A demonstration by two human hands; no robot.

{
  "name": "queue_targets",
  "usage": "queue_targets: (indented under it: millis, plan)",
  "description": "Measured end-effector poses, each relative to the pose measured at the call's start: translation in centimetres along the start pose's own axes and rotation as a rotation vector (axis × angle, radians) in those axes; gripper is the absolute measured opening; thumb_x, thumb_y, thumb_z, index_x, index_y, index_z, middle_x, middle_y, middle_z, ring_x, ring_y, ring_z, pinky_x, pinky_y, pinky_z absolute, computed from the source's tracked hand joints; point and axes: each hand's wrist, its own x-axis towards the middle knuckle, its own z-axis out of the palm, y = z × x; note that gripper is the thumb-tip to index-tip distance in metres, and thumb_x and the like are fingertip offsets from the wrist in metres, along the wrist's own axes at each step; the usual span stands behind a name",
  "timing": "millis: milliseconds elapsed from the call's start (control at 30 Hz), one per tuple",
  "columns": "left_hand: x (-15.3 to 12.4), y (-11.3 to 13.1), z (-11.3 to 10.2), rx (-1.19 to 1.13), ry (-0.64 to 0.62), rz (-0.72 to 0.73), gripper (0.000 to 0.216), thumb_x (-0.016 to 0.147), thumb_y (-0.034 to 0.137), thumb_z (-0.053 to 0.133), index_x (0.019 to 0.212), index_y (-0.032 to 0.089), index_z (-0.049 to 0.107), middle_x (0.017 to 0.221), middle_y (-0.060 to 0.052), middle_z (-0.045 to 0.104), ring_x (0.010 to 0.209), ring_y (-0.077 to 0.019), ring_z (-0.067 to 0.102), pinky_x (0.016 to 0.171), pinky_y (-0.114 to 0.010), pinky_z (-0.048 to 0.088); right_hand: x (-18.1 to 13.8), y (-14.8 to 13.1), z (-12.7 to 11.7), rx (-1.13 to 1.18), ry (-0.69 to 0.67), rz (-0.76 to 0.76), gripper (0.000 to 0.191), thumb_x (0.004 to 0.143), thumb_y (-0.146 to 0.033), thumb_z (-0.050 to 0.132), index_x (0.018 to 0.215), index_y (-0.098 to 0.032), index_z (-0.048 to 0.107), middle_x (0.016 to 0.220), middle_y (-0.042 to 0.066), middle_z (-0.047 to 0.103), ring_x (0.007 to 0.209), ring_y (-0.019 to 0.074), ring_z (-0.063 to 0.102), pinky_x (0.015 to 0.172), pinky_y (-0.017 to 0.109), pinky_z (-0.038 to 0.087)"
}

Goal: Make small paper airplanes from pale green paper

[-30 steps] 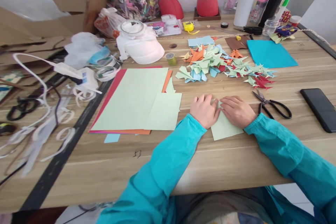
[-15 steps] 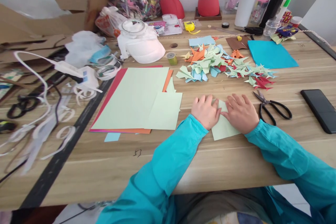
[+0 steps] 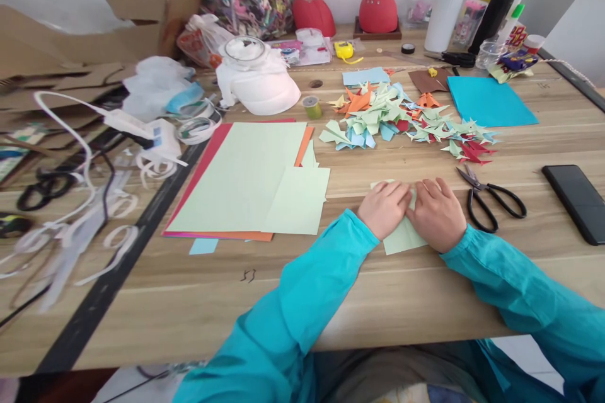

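1. On the wood-grained tabletop (image 3: 359,312), straight in front of us, a small pale green sheet of paper (image 3: 401,239) lies beneath our two hands, its near part showing below them and a sliver beyond the left one.
2. Our bare left hand (image 3: 386,209) presses on that paper with fingers bent and held together; we cannot tell whether the thumb pinches an edge.
3. Our bare right hand (image 3: 438,217) lies palm down on the paper's right side, fingers slightly bent, thumb toward the left hand; whether it grips a fold we cannot tell.
4. To the left we see a large pale green rectangular sheet (image 3: 250,182) over a red sheet (image 3: 211,151) and an orange sheet (image 3: 305,138).
5. Handwritten in black on the bare wood, left of our turquoise fabric sleeve (image 3: 326,271), is a mark (image 3: 247,275) that we read as "53", though loosely drawn.
6. Beyond our hands spreads a pile of pointed folded-paper pieces (image 3: 380,114) in green, blue, orange and red; to the right are black-handled metal scissors (image 3: 478,186) and a dark rectangular phone (image 3: 574,201).
7. At the back right, a red-and-white printed packet (image 3: 517,35) and a shiny purple packet (image 3: 517,58) bear print too small for us to read.
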Motion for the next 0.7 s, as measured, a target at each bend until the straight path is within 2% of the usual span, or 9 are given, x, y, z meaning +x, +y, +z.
queue_targets:
  millis: [167, 267, 400, 700]
  plan:
    - [0.23, -0.03, 0.39, -0.019, -0.03, 0.037, 0.032, 0.093, 0.021, 0.03, 0.11, 0.015, 0.057, 0.114, -0.006, 0.059, 0.108, -0.0185, 0.05, 0.093, -0.034, 0.037, -0.09, -0.31, 0.26, 0.033, 0.054, 0.055, 0.025, 0.081, -0.019, 0.049, 0.094, -0.009, 0.067, 0.109, 0.019, 0.06, 0.107, 0.0307, 0.049, 0.101, 0.052, 0.03]
    - [0.17, 0.1, 0.27, -0.025, -0.041, 0.006, 0.031, 0.092, 0.019, 0.031, 0.112, 0.015, 0.055, 0.116, -0.007, 0.058, 0.109, -0.0178, 0.05, 0.095, -0.034, 0.037, -0.01, -0.17, 0.51, 0.052, 0.054, 0.048, 0.024, 0.081, -0.019, 0.049, 0.094, -0.012, 0.067, 0.106, 0.017, 0.061, 0.105, 0.0297, 0.05, 0.099, 0.051, 0.032]
    - [0.03, 0.47, 0.32, -0.019, -0.021, -0.031, 0.031, 0.092, 0.018, 0.032, 0.113, 0.015, 0.055, 0.114, -0.007, 0.059, 0.108, -0.0176, 0.05, 0.098, -0.034, 0.035, 0.01, -0.09, 0.68, 0.071, 0.003, 0.054, 0.025, 0.081, -0.017, 0.048, 0.096, -0.008, 0.066, 0.1, 0.019, 0.062, 0.103, 0.0299, 0.049, 0.099, 0.05, 0.032]
    - [-0.16, 0.25, 0.45, 0.018, 0.029, -0.115, 0.029, 0.086, 0.018, 0.042, 0.109, 0.009, 0.056, 0.104, -0.011, 0.059, 0.1, -0.0219, 0.052, 0.096, -0.037, 0.037, -0.06, -0.41, 0.15, 0.013, -0.099, 0.083, 0.034, 0.084, -0.033, 0.051, 0.097, -0.005, 0.066, 0.099, 0.019, 0.062, 0.103, 0.0299, 0.048, 0.098, 0.047, 0.032]
